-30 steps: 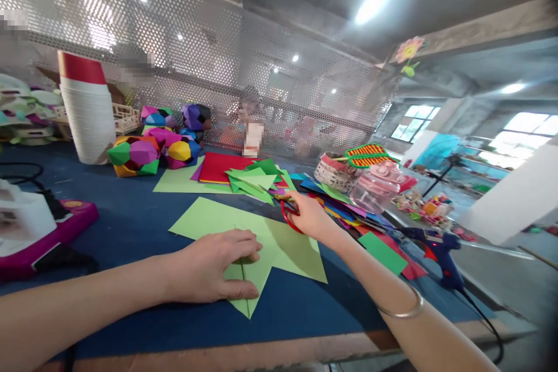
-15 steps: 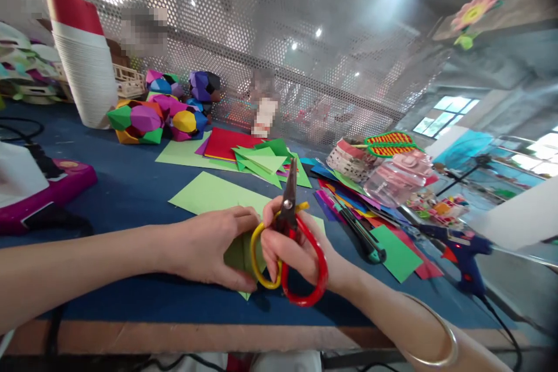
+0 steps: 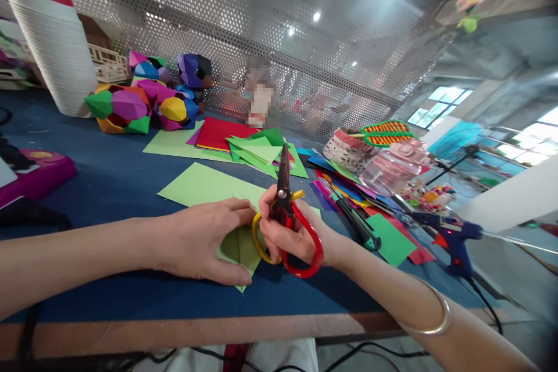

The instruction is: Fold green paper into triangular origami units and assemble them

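From the head camera, a person's left hand (image 3: 203, 242) arches over a pale green paper sheet (image 3: 201, 183) on the dark blue tabletop (image 3: 111, 189), thumb and fingers parted, while the right hand (image 3: 297, 239) grips red-and-yellow-handled metal scissors (image 3: 283, 193), blades together and pointing away, just beside the left; beyond lie loose green paper pieces (image 3: 261, 154), and to the right, a slim black-and-teal utility knife (image 3: 354, 218)

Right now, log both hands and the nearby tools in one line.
Left hand: on light-green paper | Right hand: holding red-and-yellow-handled scissors | Tools rightward: utility knife, blue glue gun
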Tool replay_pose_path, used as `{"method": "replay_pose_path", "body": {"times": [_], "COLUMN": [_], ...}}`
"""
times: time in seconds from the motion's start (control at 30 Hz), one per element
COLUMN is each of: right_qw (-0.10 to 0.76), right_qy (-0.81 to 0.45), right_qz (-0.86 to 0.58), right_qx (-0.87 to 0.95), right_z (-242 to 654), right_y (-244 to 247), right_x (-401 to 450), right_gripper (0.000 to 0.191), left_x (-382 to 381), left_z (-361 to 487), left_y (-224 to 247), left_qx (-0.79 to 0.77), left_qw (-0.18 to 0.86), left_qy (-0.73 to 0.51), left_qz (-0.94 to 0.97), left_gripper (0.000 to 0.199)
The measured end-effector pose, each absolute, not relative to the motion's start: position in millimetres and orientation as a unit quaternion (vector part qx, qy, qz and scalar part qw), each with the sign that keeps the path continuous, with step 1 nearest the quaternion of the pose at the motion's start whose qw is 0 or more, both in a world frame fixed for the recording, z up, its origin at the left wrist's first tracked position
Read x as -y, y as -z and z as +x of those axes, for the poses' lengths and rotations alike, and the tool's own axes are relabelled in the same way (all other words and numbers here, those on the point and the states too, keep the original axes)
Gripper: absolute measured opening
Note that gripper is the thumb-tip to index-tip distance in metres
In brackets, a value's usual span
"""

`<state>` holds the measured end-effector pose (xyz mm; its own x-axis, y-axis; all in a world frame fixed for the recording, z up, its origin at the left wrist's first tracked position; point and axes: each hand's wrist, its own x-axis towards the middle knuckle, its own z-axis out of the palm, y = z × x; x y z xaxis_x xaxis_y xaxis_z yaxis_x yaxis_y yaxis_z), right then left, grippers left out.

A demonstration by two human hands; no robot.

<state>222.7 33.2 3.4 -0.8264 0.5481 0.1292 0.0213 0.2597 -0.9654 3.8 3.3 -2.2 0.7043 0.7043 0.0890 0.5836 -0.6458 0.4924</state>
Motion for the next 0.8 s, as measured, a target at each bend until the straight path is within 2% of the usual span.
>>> {"method": "replay_pose_path", "body": {"times": [0.17,0.37,0.8], "right_qw": [0.234,0.232,0.250], "right_qy": [-0.550,-0.533,-0.514], "right_qz": [-0.206,-0.221,-0.228], "right_qx": [0.775,0.783,0.788], "right_z": [226.9,228.8,237.5], "right_y": [-5.5,-6.9,-7.0], "right_x": [-41.7,-48.3,-64.2], "right_gripper": [0.011,0.016,0.013], "left_x": [-3.3,-2.6,-3.8], "left_z": [3.7,3.4,-0.7], "left_y": [5.3,6.5,15.5], "left_qx": [-0.364,-0.368,-0.354], "left_qw": [0.202,0.217,0.198], "left_qy": [-0.146,-0.148,-0.161], "left_qz": [0.897,0.892,0.900], "left_gripper": [0.055,0.060,0.062]}}
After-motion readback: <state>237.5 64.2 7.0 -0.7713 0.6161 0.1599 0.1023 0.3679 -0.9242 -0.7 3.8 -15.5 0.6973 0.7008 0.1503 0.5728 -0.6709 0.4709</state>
